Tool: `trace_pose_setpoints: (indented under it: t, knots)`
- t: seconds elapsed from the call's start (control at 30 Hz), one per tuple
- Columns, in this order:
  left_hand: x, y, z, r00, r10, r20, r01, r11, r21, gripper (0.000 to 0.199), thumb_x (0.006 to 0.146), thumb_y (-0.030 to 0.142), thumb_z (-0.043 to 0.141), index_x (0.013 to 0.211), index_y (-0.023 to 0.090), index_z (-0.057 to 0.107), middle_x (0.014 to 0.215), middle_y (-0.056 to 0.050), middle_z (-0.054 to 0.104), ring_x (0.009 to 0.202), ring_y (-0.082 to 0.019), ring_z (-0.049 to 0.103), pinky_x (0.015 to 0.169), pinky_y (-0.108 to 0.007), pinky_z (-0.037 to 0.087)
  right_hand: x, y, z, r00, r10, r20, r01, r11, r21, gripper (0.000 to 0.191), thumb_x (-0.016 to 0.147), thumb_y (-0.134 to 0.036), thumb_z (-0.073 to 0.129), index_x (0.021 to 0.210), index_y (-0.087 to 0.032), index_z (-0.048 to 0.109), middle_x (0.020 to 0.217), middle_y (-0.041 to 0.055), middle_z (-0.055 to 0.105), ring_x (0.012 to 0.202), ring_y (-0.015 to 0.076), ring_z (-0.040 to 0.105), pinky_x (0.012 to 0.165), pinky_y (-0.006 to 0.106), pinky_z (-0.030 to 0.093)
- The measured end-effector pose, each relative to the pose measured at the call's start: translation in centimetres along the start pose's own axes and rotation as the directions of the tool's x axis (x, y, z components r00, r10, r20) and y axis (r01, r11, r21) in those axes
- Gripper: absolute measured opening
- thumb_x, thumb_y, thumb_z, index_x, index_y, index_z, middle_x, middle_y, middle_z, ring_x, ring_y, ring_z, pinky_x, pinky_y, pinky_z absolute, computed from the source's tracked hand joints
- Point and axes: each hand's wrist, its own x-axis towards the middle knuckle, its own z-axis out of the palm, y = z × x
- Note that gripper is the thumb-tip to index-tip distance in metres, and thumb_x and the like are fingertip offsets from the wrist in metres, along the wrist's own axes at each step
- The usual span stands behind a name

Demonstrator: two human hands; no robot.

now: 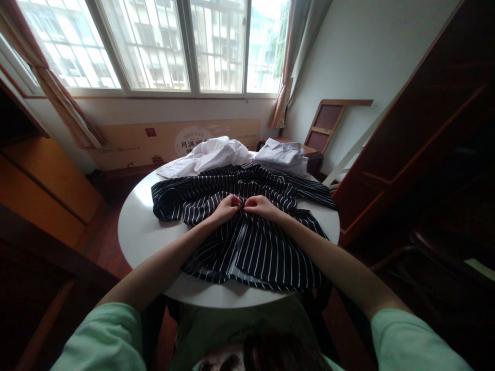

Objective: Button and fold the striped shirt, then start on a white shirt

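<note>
A black shirt with white stripes is spread over a round white table, its lower edge toward me and its sleeves out to both sides. My left hand pinches the fabric at the middle of the shirt front. Right beside it, my right hand pinches the same spot from the other side. The fingertips of both hands nearly meet there. Below them the front edges part slightly. Any button between the fingers is too small to make out.
Behind the shirt lie a crumpled white garment and a folded pale garment. A wooden chair stands at the back right, near a large dark wooden panel. Windows and a printed board are beyond the table.
</note>
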Motion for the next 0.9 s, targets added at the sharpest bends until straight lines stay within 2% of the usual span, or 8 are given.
trace_pose_setpoints:
  t: [0.23,0.37,0.5,0.7,0.9]
  knots:
    - [0.0,-0.1,-0.2,0.998,0.056,-0.008,-0.054,0.981,0.186,0.013,0.06,0.005,0.054,0.068,0.015,0.05,0.065,0.003,0.053,0.064,-0.01,0.051,0.065,-0.024,0.042,0.1,-0.1,0.1,1.0,0.008,-0.011,-0.009,1.0,-0.029,0.01,0.065,-0.02,0.061,0.067,-0.011,0.065,0.061,-0.0003,0.06,0.058,0.0097,0.053,0.058,0.021,0.039]
    - [-0.4,0.6,-0.3,0.996,0.09,0.002,-0.087,0.95,0.301,0.011,0.061,0.007,0.052,0.066,0.016,0.049,0.065,0.002,0.052,0.064,-0.011,0.05,0.062,-0.024,0.04,0.1,-0.1,0.0,1.0,0.01,-0.007,-0.01,0.999,-0.043,0.01,0.065,-0.02,0.06,0.067,-0.011,0.065,0.061,-0.0003,0.06,0.058,0.01,0.053,0.058,0.021,0.039]
    - [-0.7,1.4,-0.3,0.997,0.069,0.022,-0.073,0.927,0.368,0.012,0.059,0.005,0.05,0.063,0.017,0.049,0.065,0.002,0.052,0.064,-0.012,0.049,0.06,-0.024,0.038,0.0,-0.2,0.0,1.0,0.012,-0.005,-0.012,0.999,-0.041,0.008,0.065,-0.019,0.061,0.067,-0.012,0.065,0.061,-0.0006,0.06,0.059,0.0101,0.053,0.059,0.021,0.039]
    - [-0.8,1.8,-0.4,0.995,0.082,0.05,-0.094,0.933,0.348,0.012,0.061,0.005,0.05,0.064,0.017,0.051,0.066,0.001,0.053,0.067,-0.013,0.05,0.064,-0.024,0.039,0.1,-0.2,0.0,1.0,0.012,-0.023,-0.013,0.999,-0.046,0.008,0.065,-0.018,0.061,0.067,-0.011,0.065,0.062,-0.0001,0.06,0.059,0.01,0.053,0.059,0.021,0.039]
    - [-0.9,2.0,-0.6,1.0,-0.03,0.005,0.028,0.967,0.253,0.01,0.061,0.014,0.059,0.07,0.015,0.054,0.068,0.0,0.056,0.067,-0.013,0.053,0.063,-0.025,0.041,0.0,-0.2,0.0,0.999,0.008,-0.035,-0.01,0.998,-0.055,0.009,0.066,-0.018,0.06,0.068,-0.011,0.064,0.063,0.0,0.06,0.059,0.0096,0.052,0.058,0.02,0.039]
